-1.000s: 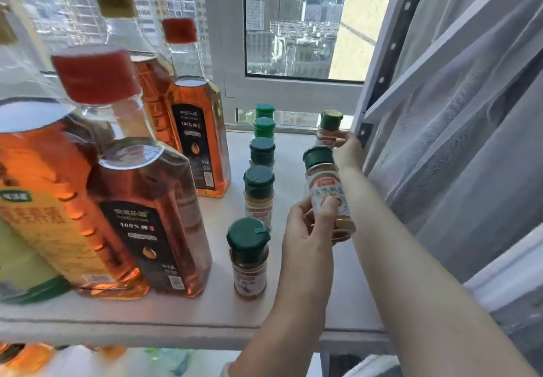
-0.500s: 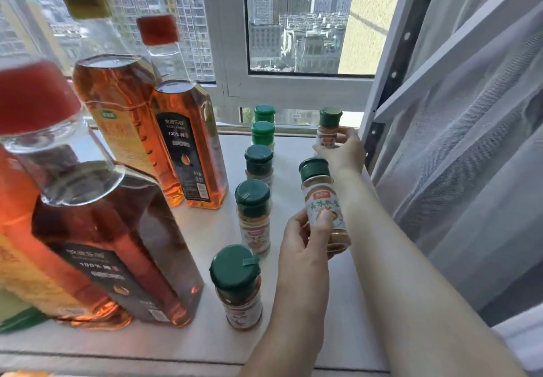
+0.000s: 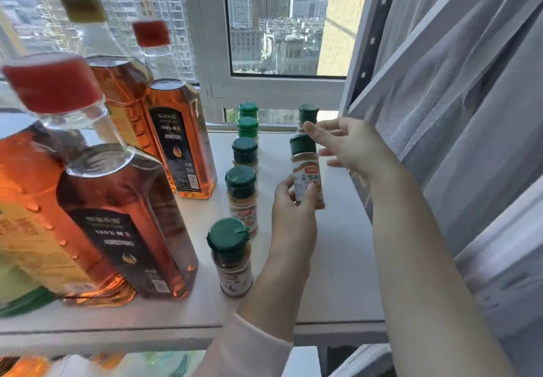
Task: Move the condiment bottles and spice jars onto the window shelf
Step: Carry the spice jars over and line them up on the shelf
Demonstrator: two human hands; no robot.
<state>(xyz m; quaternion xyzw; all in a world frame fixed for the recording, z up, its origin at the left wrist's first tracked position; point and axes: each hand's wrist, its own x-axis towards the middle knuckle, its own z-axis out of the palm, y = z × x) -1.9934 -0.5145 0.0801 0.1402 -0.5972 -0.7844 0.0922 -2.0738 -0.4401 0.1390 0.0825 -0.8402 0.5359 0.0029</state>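
Fingers of the left hand [image 3: 289, 203] curl round the lower half of a green-capped spice jar [image 3: 307, 171], thumb on its label, holding it upright over the white window shelf [image 3: 338, 253]; whether its base touches the shelf cannot be told. Right of that jar, level with its cap, the right hand [image 3: 355, 150] hovers with fingers loosely spread, holding nothing and just clear of the jar. Behind the jar, partly hidden by one of those fingers, a second spice jar [image 3: 308, 113] stands near the window frame [image 3: 279, 91]. Left of the jar, a row of five green-capped jars [image 3: 241, 194] runs front to back, all upright on the shelf. Further left of the jar stand tall amber oil bottles [image 3: 179, 141]. Right of the jar hangs a pale curtain [image 3: 455, 112]
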